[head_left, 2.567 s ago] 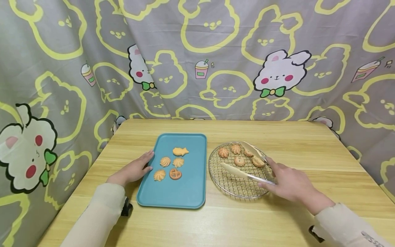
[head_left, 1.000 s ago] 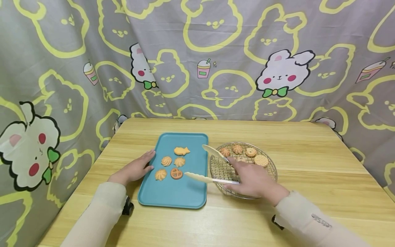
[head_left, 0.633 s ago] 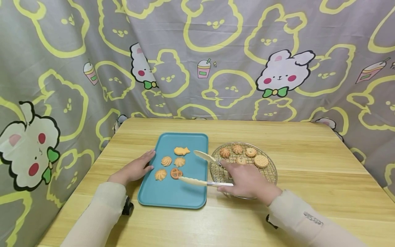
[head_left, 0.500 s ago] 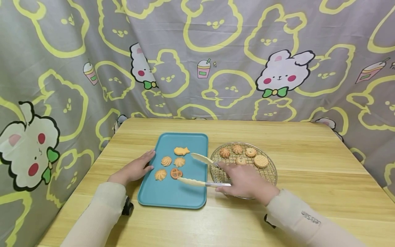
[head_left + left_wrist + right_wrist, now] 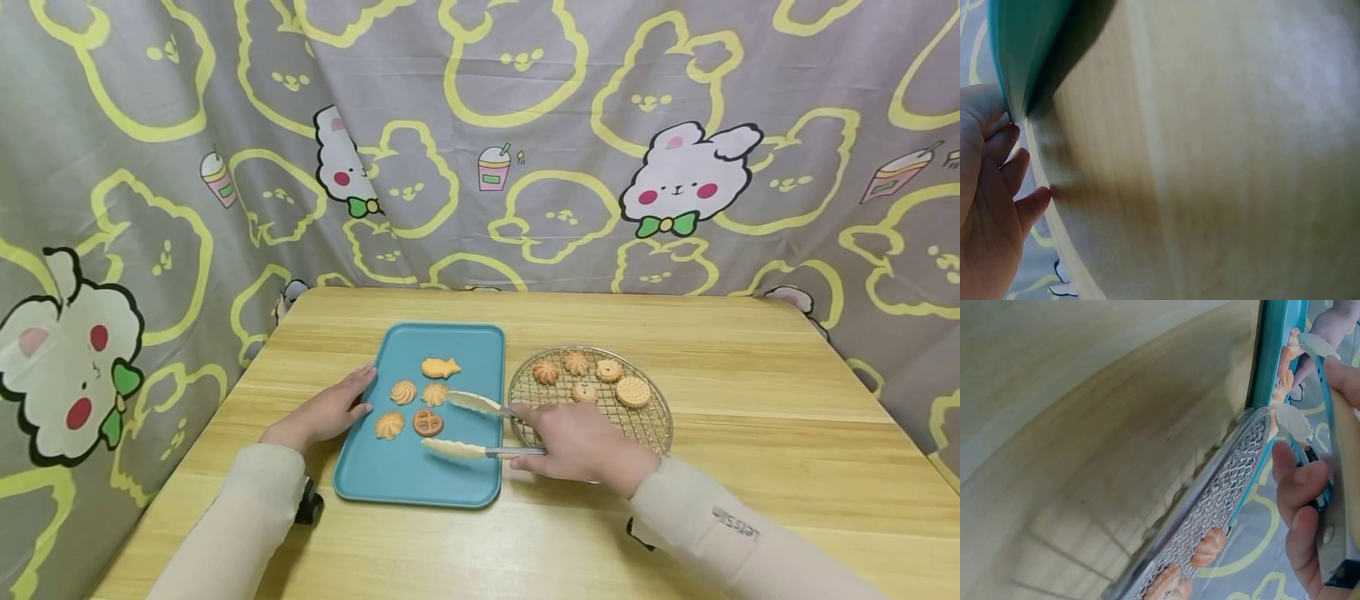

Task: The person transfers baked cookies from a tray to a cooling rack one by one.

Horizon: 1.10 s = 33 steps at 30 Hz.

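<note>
My right hand (image 5: 581, 442) grips a pair of tongs (image 5: 517, 452) with metal arms and cream scalloped tips, reaching over the right part of a teal tray (image 5: 457, 479). The tong arms stand apart with nothing between them. The upper tip is by a flower-shaped cookie (image 5: 435, 394); the lower one lies just below a pretzel-shaped cookie (image 5: 428, 423). Also on the tray are a fish-shaped cookie (image 5: 440, 367), a swirl cookie (image 5: 403, 392) and another flower cookie (image 5: 389, 426). My left hand (image 5: 322, 414) touches the tray's left rim, its fingers extended.
To the tray's right stands a round wire rack (image 5: 633, 425) with several cookies, among them a round dotted one (image 5: 633, 392). My right hand covers its lower left part. A patterned curtain (image 5: 555, 108) hangs behind the wooden table (image 5: 720, 333).
My right hand has carried the spread tongs left from above the rack to over the tray, and the tips have come closer to the cookies. My left hand stays at the tray's rim.
</note>
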Available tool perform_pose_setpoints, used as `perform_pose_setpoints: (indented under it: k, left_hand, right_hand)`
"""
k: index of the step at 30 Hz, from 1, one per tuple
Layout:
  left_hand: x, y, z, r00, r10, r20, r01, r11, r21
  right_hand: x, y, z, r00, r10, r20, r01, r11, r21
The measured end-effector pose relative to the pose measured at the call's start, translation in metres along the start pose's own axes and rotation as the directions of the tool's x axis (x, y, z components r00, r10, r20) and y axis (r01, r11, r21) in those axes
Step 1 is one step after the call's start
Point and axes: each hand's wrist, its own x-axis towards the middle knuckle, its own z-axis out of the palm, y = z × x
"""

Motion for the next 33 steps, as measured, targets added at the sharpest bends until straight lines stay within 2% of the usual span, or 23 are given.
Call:
perform_pose_setpoints:
  k: [5,12,33]
  left_hand:
    - [0.000,0.001,0.000,1.000,-0.002,-0.001,0.002,1.000,-0.002]
    - [-0.001,0.001,0.001,1.000,0.000,-0.005,0.000,1.000,0.005]
    - [0.001,0.001,0.001,1.000,-0.005,0.002,0.005,1.000,0.002]
  right_hand:
    - [0.003,-0.004,0.001,1.000,-0.014,0.019,0.013,1.000,0.010]
    - [0.009,-0.008,0.003,0.999,-0.033,0.030,0.034,0.999,-0.025]
    - [0.022,-0.017,0.003,0.998,-0.025,0.060,0.027,0.999,-0.027]
